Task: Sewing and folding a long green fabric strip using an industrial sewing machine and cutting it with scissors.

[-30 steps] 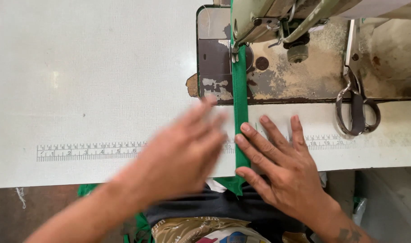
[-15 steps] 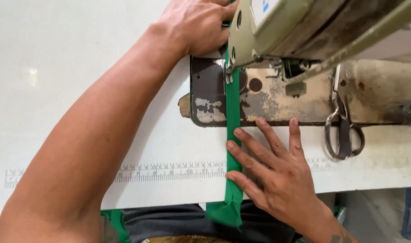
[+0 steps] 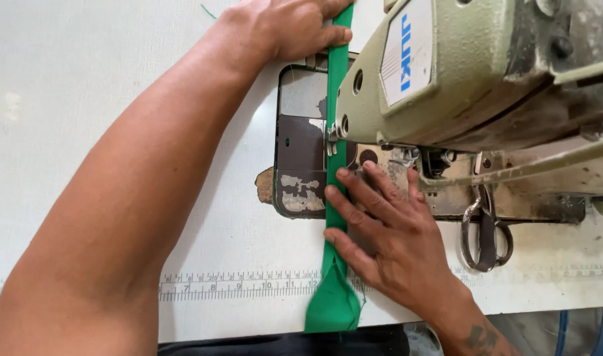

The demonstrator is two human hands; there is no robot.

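Beside right hand (image 3: 397, 244): scissors (image 3: 486, 234)

Scissors (image 3: 486, 231) lie on the white surface (image 3: 84, 99) beside the sewing machine (image 3: 486, 72). A printed ruler (image 3: 242, 287) runs along the surface's near edge.

White table (image 3: 84, 79) (ruler-marked edge); sewing machine (image 3: 473, 72), green strip (image 3: 336, 217), scissors (image 3: 486, 231) on it.

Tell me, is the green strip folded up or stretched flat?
Stretched flat: the green fabric strip runs straight under the sewing machine, held between left hand and right hand.
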